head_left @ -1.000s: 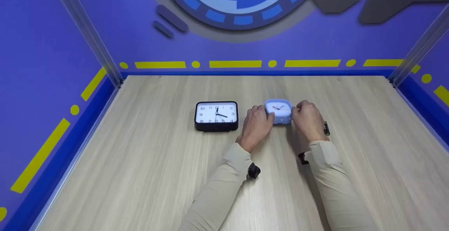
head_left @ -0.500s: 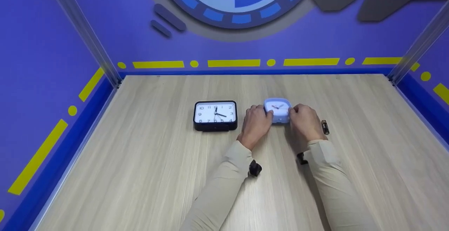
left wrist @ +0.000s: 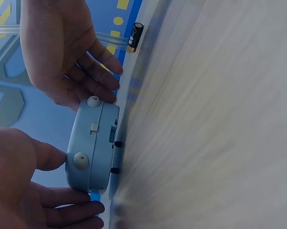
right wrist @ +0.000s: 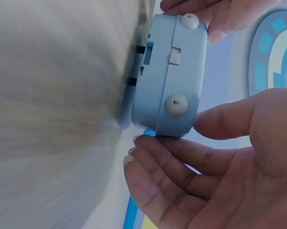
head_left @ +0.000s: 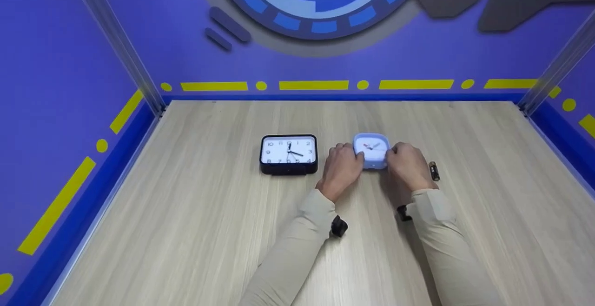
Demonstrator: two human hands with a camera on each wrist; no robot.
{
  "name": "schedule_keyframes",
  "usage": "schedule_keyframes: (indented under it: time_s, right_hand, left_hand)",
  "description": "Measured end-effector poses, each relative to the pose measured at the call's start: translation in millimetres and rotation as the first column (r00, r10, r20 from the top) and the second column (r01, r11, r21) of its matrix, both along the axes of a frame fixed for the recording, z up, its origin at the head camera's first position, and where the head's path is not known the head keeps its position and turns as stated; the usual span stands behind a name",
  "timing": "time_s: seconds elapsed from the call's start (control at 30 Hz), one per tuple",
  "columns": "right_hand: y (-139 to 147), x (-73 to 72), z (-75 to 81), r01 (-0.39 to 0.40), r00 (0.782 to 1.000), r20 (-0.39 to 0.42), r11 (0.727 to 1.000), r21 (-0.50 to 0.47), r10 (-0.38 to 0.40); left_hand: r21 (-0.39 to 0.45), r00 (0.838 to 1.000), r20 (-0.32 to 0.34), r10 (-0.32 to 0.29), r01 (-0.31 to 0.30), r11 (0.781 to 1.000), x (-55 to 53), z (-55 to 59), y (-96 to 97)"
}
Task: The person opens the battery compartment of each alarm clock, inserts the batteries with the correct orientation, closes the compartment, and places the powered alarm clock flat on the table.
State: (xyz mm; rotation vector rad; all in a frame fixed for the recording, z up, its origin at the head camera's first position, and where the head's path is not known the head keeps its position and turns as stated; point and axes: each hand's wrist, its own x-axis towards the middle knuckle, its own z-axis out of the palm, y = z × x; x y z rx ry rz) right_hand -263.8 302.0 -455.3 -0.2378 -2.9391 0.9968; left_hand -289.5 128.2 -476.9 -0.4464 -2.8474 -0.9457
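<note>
A small light-blue alarm clock [head_left: 372, 152] with a white face is on the wooden table, its face up toward me. My left hand [head_left: 343, 165] holds its left side, the thumb at the face's edge and the fingers [left wrist: 69, 196] against the side in the left wrist view. From the other side my right hand [head_left: 409, 164] pinches it, with the thumb [right wrist: 224, 121] at the front edge and curled fingers below. Two white knobs and a small switch show on the clock's underside in both wrist views. To the left stands a black rectangular alarm clock [head_left: 288, 150].
A black battery [head_left: 434, 171] with a copper-coloured end lies just right of my right hand. Blue printed panels [head_left: 297, 69] with yellow dashes wall in the wooden table [head_left: 200, 231] at the back and sides.
The light-blue clock has shifted very slightly toward me, both hands staying at its sides. More of the battery shows beside my right hand. The black clock stays put.
</note>
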Motion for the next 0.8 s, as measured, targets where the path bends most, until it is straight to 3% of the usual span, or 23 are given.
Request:
schedule_keyframes:
  time_s: [0.37, 0.8]
  right_hand:
    - [-3, 10.3, 0.6, -0.038, 0.999, -0.007, 0.996, 0.083, 0.039]
    - [-9, 24.4, 2.3, -0.092, 0.995, -0.030, 0.986, 0.138, 0.097]
  left_hand:
    - [-0.035, 1.000, 0.008, -0.023, 0.023, 0.999, 12.2, -0.9, -7.6]
    - [-0.133, 0.997, -0.062, -0.047, 0.038, 0.990, 33.5, 2.7, -20.3]
